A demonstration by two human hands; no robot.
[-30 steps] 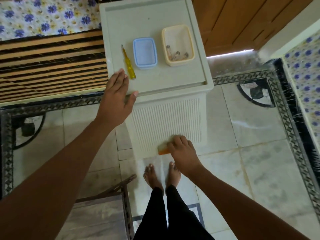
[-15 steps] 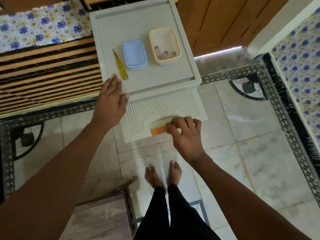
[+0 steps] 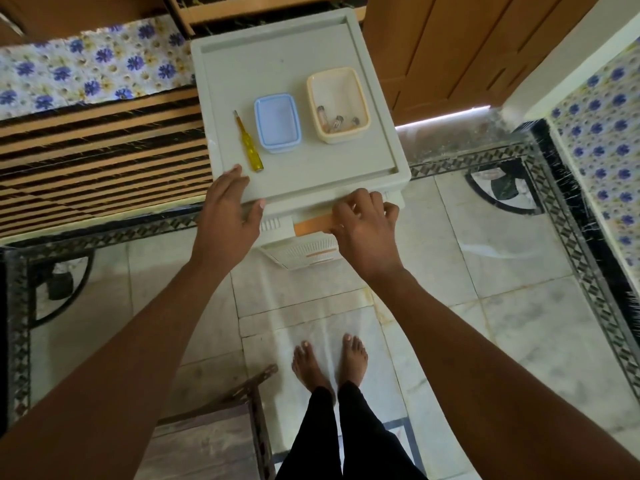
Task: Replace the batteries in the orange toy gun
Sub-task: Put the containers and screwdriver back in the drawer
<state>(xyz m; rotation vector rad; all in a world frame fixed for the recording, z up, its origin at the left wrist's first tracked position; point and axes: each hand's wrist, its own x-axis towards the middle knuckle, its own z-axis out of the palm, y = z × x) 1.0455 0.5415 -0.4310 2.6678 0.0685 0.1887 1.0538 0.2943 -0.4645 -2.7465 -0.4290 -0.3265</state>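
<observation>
The right hand (image 3: 363, 226), which was down at the stool's foot a second ago, has risen gripping the orange gun (image 3: 311, 226) to the tabletop (image 3: 311, 174) edge. The left hand (image 3: 230, 206) rests open there. Screwdriver (image 3: 248, 143) and batteries (image 3: 337, 121) wait beyond.

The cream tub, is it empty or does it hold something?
Not empty: the lidless cream tub holds a few small batteries at its near end.

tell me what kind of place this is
Most likely a room in a home: a marble tile floor with a patterned border, a bed with a floral sheet, wooden cupboard doors, and a small plastic drawer cabinet.
</observation>
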